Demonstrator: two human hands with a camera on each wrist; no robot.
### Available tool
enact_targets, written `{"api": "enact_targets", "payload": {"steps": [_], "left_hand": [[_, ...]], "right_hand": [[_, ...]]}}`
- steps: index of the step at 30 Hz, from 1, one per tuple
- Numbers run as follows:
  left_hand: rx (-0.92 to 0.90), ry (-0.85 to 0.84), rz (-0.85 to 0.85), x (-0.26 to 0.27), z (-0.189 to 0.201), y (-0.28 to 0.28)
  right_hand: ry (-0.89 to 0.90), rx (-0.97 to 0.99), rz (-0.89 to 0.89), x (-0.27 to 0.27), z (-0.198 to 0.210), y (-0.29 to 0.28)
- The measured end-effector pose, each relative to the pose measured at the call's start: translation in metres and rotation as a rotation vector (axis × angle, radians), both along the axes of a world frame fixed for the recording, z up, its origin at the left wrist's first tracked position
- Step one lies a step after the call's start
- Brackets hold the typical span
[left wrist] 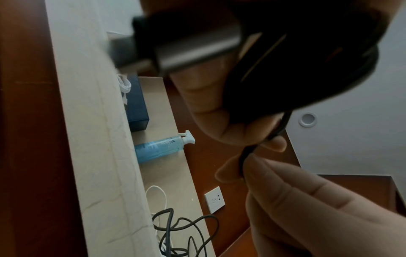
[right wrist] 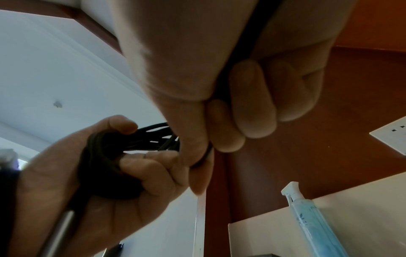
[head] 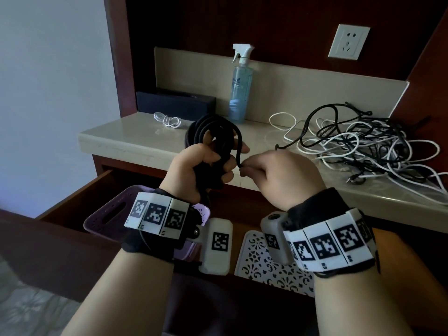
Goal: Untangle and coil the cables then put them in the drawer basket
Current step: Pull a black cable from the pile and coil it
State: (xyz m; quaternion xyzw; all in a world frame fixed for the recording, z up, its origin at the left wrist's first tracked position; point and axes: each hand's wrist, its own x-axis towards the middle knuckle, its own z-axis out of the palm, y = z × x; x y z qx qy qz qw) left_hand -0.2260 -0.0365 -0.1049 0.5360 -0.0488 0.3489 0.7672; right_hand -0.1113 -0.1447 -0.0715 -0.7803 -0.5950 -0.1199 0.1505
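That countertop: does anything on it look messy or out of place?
Yes. A tangled pile of black and white cables sprawls across the right side of the counter. By contrast, one small white cable lies bundled at the left, and the left hand holds a black coil.

Pale, polished, faintly veined stone for the bench [head: 135, 132]. Dark glossy red-brown wood for the drawer [head: 80, 190]. Matt black rubbery sheath on the coiled cable [head: 211, 132]. Clear blue-tinted plastic for the spray bottle [head: 241, 88]; white pierced plastic for the basket [head: 261, 265].
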Motion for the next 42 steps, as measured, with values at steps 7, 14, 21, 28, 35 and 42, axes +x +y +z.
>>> {"api": "enact_targets", "payload": {"steps": [7,14,21,28,35,42], "left_hand": [[-0.064,0.014,0.207,-0.004,0.006,0.005],[-0.282,-0.074,0.185,0.001,-0.001,0.008],[-0.288,-0.117,0.217,0.0,-0.002,0.017],[-0.307,-0.062,0.374,-0.006,-0.002,0.031],[-0.232,0.113,0.42,0.005,-0.005,0.027],[-0.203,0.183,0.465,0.01,-0.01,0.026]], "right_hand": [[0.143,0.177,0.043,0.013,-0.012,-0.005],[0.166,0.249,0.074,0.02,-0.02,-0.009],[0.227,0.186,0.018,0.03,-0.019,-0.021],[0.277,0.336,0.02,0.057,-0.003,-0.056],[0.089,0.487,0.264,0.036,0.012,-0.052],[0.019,0.386,-0.002,0.029,0.012,-0.036]]}}
